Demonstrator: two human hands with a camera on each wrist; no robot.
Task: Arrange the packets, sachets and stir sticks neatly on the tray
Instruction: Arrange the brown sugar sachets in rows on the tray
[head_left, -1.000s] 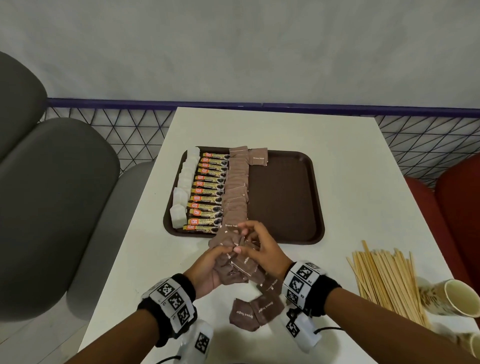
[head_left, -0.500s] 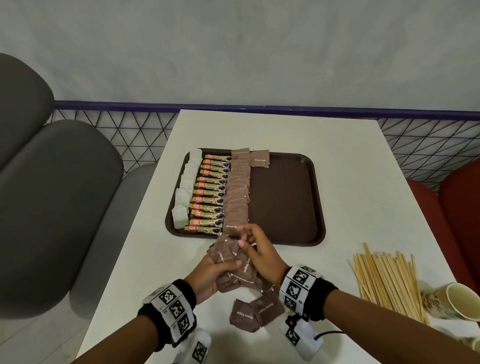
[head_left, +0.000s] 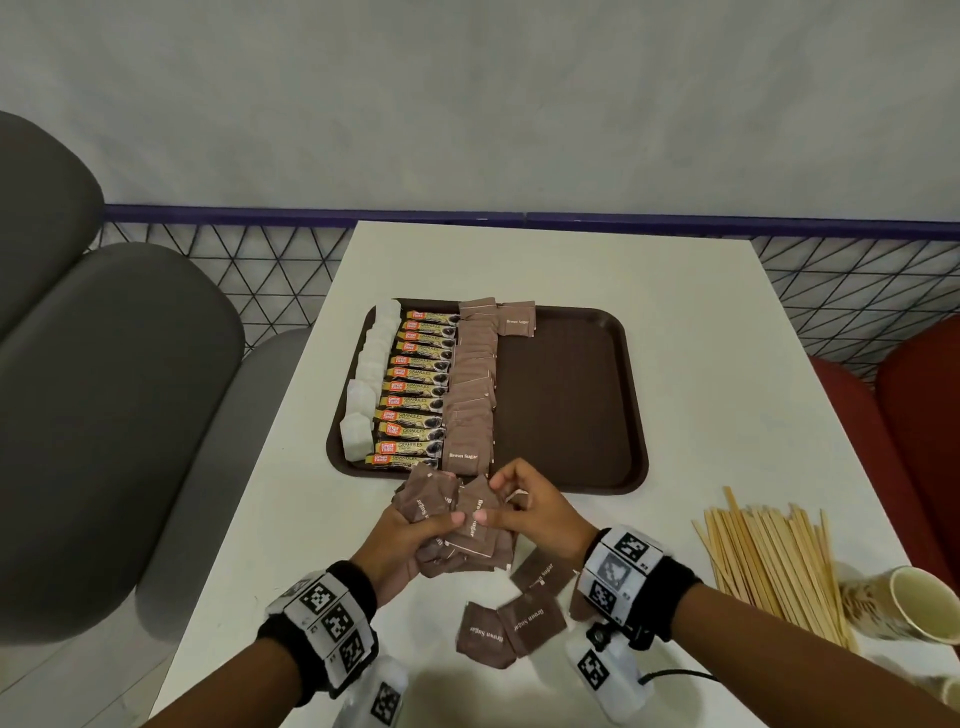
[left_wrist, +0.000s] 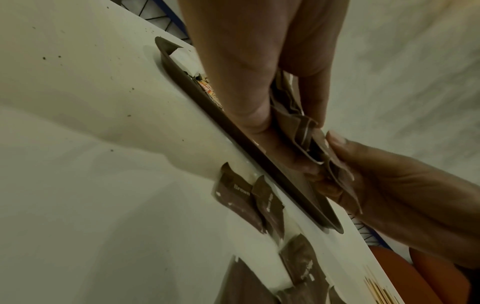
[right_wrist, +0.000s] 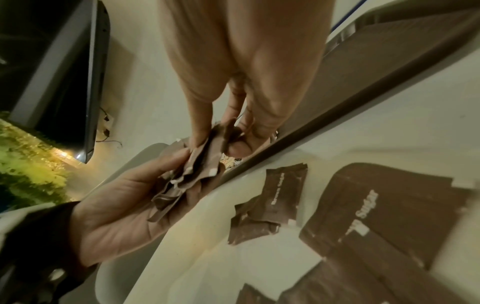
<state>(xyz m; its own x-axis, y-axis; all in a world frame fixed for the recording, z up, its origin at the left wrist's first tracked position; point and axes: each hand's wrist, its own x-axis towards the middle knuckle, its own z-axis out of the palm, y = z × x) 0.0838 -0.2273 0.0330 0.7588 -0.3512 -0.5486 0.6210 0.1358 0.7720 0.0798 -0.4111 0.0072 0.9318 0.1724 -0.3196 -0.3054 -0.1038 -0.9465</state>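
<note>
A brown tray (head_left: 571, 405) lies on the white table (head_left: 701, 364). On its left side run a column of white sachets (head_left: 371, 374), a column of coffee stick packets (head_left: 418, 387) and a column of brown sugar sachets (head_left: 472, 389). One more brown sachet (head_left: 518, 319) lies at the far edge. Just in front of the tray my left hand (head_left: 410, 530) grips a bunch of brown sugar sachets (head_left: 441, 512). My right hand (head_left: 524, 512) pinches one sachet (head_left: 475, 519) of that bunch. The wrist views show the bunch (left_wrist: 303, 127) (right_wrist: 192, 172) between both hands.
Several loose brown sachets (head_left: 511, 623) lie on the table near my wrists. A pile of wooden stir sticks (head_left: 774, 561) sits at the right, with paper cups (head_left: 919, 605) beyond it. Grey seats (head_left: 104, 415) stand left, red seats (head_left: 914, 415) right.
Both hands stayed in front of the tray, working the bunch of brown sachets. My right hand has shifted its fingers and now pinches a single sachet turned upright.
</note>
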